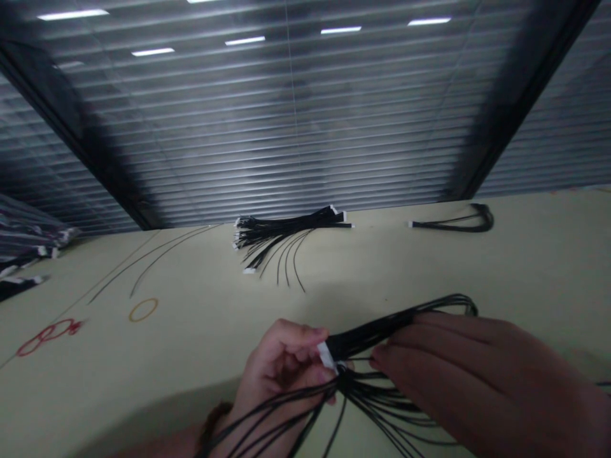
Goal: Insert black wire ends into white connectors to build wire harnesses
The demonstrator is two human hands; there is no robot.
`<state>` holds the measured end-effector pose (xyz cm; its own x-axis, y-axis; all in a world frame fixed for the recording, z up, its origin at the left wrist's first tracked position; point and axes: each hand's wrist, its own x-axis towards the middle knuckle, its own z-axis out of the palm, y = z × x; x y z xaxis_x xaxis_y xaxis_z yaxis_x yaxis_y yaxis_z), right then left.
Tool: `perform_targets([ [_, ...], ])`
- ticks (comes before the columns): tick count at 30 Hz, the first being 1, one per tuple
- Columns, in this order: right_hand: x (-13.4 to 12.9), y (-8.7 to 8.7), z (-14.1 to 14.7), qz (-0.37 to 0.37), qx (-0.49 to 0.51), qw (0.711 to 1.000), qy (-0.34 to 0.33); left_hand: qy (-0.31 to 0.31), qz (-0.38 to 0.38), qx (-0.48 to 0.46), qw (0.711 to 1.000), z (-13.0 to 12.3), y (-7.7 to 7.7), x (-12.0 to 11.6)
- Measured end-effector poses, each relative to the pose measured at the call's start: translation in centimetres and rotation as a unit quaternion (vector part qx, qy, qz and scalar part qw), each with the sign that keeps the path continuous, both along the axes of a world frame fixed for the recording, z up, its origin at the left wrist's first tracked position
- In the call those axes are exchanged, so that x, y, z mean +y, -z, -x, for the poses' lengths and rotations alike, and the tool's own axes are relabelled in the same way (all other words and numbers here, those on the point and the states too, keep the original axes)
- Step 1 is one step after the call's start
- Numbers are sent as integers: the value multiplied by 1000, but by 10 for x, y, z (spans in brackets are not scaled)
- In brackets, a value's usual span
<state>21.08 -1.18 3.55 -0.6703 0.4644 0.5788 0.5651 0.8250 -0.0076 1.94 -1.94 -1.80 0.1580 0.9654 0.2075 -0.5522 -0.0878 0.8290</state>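
Note:
Near the bottom middle, my left hand point(291, 369) pinches the white connector of a black wire harness point(363, 337) between thumb and fingers. Its black wires run to the right and bend back in a loop. Over these wires lies my right hand point(468, 375), with its fingertips pressed together by a thin wire close to the connector. Loose black wires point(382, 413) fan out below both hands from a gathered point just under the connector. The right palm and thumb are hidden, and the picture is somewhat blurred.
Farther back lies a bundle of black harnesses point(291, 229) with white connectors. A single folded harness point(453, 222) rests at the right. To the left are a yellow rubber band point(143, 310), red bands point(50, 335) and more harnesses point(21, 286). A window with blinds point(286, 140) borders the table.

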Motion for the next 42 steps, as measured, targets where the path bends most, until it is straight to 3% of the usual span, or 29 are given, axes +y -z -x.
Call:
perform_targets([
  [4,0,-2,2,-38,3,999,2,55,-6,31,998,7,0,3],
  [15,-3,-6,15,-16,22,1000,-5,59,40,63,995,10,-5,0],
  [19,0,-2,12,14,-6,1000,9,45,87,83,992,8,-8,5],
  [24,-3,7,12,-62,-6,996,64,-5,87,156,984,9,-7,14],
  [28,-11,24,16,64,-15,998,12,-41,125,186,974,6,-12,15],
  [33,-11,41,21,129,-31,990,56,-44,129,184,973,3,-18,13],
  [38,-10,37,27,153,-10,984,94,-44,124,207,970,5,-18,13],
  [42,-8,27,27,234,-10,961,146,-37,114,210,970,6,-17,12],
])
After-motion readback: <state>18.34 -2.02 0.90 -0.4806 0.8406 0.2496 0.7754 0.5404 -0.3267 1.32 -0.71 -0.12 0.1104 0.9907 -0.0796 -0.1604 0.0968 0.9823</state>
